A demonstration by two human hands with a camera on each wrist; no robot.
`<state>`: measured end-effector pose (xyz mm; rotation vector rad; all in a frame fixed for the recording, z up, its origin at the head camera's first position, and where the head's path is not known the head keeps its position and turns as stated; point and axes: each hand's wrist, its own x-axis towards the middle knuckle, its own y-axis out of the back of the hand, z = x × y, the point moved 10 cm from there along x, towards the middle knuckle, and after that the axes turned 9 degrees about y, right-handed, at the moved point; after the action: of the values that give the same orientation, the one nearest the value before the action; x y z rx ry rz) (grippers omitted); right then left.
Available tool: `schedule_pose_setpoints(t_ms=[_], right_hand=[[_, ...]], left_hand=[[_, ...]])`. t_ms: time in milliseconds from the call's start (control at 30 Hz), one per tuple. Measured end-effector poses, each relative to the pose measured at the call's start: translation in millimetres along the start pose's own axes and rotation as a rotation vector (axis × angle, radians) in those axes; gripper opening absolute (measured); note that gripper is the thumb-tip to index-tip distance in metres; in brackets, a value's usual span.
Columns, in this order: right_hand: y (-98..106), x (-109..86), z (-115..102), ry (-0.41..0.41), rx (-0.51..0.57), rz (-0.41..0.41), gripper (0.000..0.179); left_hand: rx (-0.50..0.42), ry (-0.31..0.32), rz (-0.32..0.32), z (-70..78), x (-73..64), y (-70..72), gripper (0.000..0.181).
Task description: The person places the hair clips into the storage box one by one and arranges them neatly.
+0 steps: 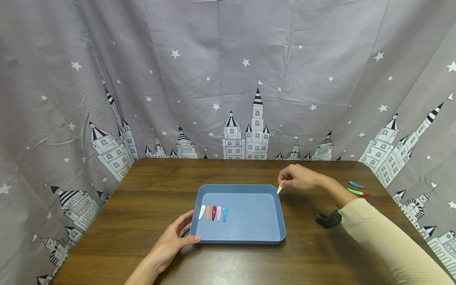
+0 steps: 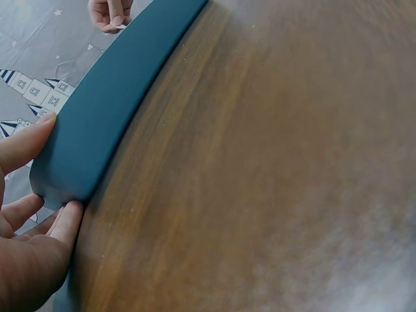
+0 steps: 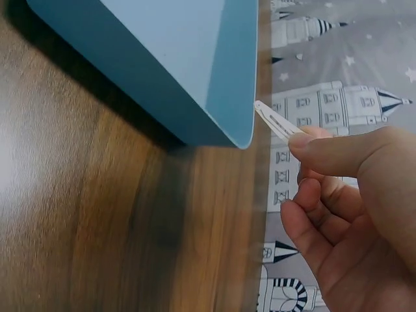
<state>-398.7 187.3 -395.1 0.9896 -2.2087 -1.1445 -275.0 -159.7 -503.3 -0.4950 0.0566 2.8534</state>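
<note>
A blue-grey rectangular tray [image 1: 246, 221] lies on the table. My left hand [image 1: 176, 239] holds it at the near left corner, thumb and fingers about the wall [image 2: 97, 123]. Between thumb and forefinger, my right hand [image 1: 297, 177] pinches a white snap hair clip [image 3: 276, 121]. That clip hangs just off the tray's far right corner, above the table. Inside the tray, at its left, lies a row of hair clips: white [image 1: 202, 212], orange [image 1: 208, 213], red [image 1: 214, 213], pink [image 1: 219, 213] and blue [image 1: 225, 214].
On the right of the wooden table [image 1: 149, 213] lie a blue clip [image 1: 356, 184], a green clip [image 1: 355, 191] and a red clip [image 1: 363, 195]. A black curved piece [image 1: 328, 219] shows by the right sleeve. Behind the table hangs a grey curtain [image 1: 228, 79] printed with castles.
</note>
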Motion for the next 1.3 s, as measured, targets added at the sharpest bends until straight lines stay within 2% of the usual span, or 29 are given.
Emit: schedule_pose_setpoints(t_ms=[333,567,867,1067,1300], right_hand=[[-13,17.9,-11,-0.002,0.033,-0.027,0.01],[-30,37.7,-18,0.004,0.063,-0.051,0.011],[-49,65.7,-21,0.016,0.058,-0.054,0.014],[-64,79.5,-29,0.05,0.056,-0.095,0.013],[-79,87.9,-39,0.05,0.048,-0.157,0.016]], left_hand=[[-0.001,0.001,0.016,-0.5,0.0,0.9,0.086],[0.002,0.007,0.025,0.5,0.8,1.2,0.086],[-0.012,-0.018,0.008,2.1,2.2,0.5,0.086],[-0.015,-0.013,0.008,1.8,1.0,0.3,0.087],[-0.022,-0.013,0.004,-0.1,0.3,0.4,0.087]])
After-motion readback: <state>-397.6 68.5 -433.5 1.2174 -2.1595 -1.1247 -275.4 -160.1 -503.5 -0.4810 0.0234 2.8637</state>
